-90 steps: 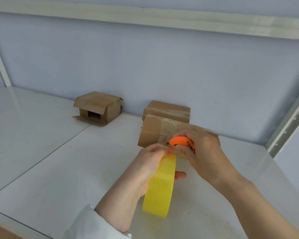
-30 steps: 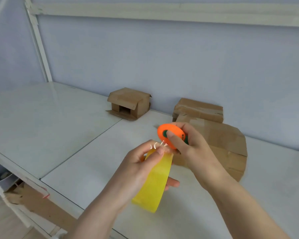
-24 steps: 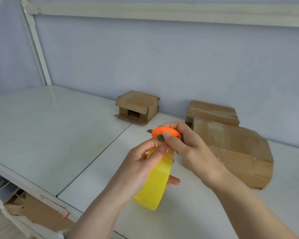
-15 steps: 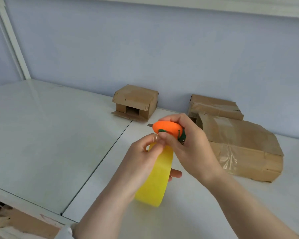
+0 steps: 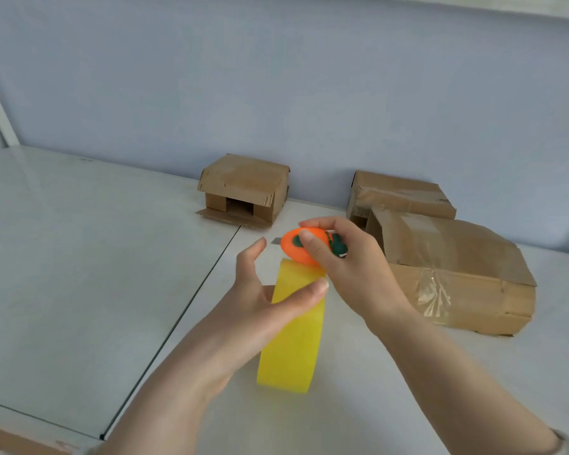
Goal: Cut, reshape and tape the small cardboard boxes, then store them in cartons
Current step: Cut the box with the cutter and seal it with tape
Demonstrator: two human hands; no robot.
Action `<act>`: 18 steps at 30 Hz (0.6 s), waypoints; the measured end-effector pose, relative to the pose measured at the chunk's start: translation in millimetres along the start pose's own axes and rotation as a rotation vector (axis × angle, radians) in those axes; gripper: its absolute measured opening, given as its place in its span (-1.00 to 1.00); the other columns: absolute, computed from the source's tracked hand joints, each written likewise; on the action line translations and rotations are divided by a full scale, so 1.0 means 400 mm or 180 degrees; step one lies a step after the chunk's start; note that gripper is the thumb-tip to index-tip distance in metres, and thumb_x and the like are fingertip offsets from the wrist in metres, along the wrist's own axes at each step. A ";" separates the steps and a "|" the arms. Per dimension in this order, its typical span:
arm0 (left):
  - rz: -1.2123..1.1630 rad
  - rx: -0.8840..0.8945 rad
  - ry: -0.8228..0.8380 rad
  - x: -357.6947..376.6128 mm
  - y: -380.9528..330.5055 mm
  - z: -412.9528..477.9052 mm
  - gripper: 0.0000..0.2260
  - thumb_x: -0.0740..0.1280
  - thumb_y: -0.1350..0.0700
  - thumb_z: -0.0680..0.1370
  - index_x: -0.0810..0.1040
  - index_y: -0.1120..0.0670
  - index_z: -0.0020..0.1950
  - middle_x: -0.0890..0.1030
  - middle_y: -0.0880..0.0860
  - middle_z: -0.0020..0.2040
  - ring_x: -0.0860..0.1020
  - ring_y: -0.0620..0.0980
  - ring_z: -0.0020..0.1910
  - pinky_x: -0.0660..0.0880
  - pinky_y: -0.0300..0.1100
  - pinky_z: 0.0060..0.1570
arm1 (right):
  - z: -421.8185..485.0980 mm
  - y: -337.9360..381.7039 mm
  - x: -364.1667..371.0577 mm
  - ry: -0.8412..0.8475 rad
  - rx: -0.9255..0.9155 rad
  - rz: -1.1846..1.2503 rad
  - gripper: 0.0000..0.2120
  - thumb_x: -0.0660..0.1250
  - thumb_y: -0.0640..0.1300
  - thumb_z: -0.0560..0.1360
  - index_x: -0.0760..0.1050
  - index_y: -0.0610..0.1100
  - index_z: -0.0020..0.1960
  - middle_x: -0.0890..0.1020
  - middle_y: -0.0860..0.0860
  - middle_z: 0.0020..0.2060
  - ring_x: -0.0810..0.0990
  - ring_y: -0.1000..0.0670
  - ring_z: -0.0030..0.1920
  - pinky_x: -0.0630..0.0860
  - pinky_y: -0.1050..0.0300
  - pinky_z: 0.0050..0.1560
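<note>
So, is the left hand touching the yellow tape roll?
Touching. The head view shows the left hand gripping the yellow tape roll, thumb across its outer face.

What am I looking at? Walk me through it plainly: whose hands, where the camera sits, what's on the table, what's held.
There is no machine here: a person works with two bare hands, and the one camera sits on their head, looking forward and down. The left hand holds a roll of yellow tape, thumb across its outer band. The right hand grips a small orange cutter just above the roll, a short blade showing at its left end. On the white table lie three cardboard boxes: a small box with open flaps near the wall, a closed box to its right, and in front of that a larger box with clear tape across it.
</note>
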State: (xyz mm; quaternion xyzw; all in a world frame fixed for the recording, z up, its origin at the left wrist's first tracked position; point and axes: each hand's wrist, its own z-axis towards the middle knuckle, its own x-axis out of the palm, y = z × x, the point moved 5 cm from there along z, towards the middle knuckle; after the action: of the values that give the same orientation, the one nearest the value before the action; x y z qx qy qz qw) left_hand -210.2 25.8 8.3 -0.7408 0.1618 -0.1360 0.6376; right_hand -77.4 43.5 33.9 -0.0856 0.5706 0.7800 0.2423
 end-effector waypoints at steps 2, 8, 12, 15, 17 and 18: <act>0.0212 0.0096 -0.0331 -0.012 0.010 -0.008 -0.07 0.44 -0.36 0.18 -0.02 -0.34 0.40 0.67 -0.20 -0.16 0.63 -0.17 -0.08 0.50 -0.12 0.08 | 0.019 -0.030 0.000 -0.0056 0.0109 -0.0138 -0.86 0.28 0.05 0.51 0.52 0.07 0.04 0.62 0.10 -0.03 0.53 0.18 -0.03 0.42 0.40 -0.04; 0.0807 0.0575 -0.1404 -0.013 -0.008 0.024 -0.42 0.30 -0.27 0.32 0.32 -0.14 0.30 0.54 -0.12 -0.10 0.56 -0.13 -0.09 0.45 -0.22 -0.15 | 0.032 -0.062 -0.097 -0.0286 -0.0252 -0.0992 -0.51 0.16 0.18 0.54 0.46 -0.08 0.34 0.47 0.07 0.25 0.35 0.09 0.31 0.23 0.22 0.35; 0.2781 0.1450 -0.2258 0.020 -0.046 0.011 -0.63 0.11 -0.17 0.53 0.49 -0.04 0.21 0.38 0.08 0.28 0.39 0.10 0.28 0.40 -0.07 0.09 | -0.054 -0.102 -0.322 -0.1043 -0.0792 -0.2053 -0.49 0.15 0.19 0.50 0.47 -0.07 0.32 0.43 0.19 0.18 0.36 0.05 0.36 0.29 0.10 0.32; 0.3324 0.2880 -0.2367 0.155 -0.077 -0.002 -0.70 0.19 0.04 0.54 0.53 0.10 0.21 0.38 0.27 0.33 0.40 0.25 0.30 0.42 0.02 0.20 | -0.080 -0.179 -0.367 -0.0975 -0.0953 -0.2583 -0.42 0.09 0.26 0.52 0.53 -0.14 0.25 0.50 0.09 0.23 0.39 -0.07 0.36 0.35 -0.07 0.30; 0.3252 0.2966 -0.1602 0.249 -0.055 0.055 -0.66 0.20 -0.02 0.52 0.47 0.05 0.26 0.40 0.23 0.34 0.43 0.18 0.30 0.41 -0.06 0.22 | -0.077 -0.220 -0.339 -0.0673 -0.1112 -0.2950 -0.39 0.05 0.28 0.53 0.52 -0.16 0.26 0.52 -0.03 0.27 0.40 -0.15 0.36 0.36 -0.11 0.30; 0.3198 0.2673 -0.1248 0.289 -0.041 0.093 -0.59 0.22 -0.07 0.50 0.39 0.02 0.32 0.34 0.22 0.39 0.38 0.16 0.35 0.39 -0.07 0.25 | -0.075 -0.236 -0.328 -0.0525 -0.1198 -0.3105 -0.38 0.05 0.27 0.53 0.50 -0.17 0.28 0.51 -0.07 0.29 0.39 -0.17 0.36 0.37 -0.15 0.30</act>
State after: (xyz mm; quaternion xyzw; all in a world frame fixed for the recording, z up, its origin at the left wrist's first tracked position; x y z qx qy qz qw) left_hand -88.5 13.8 18.2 -0.2765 0.3010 0.2620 0.8742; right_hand 77.1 0.4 -2.3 -0.3215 0.2937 0.6697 0.6015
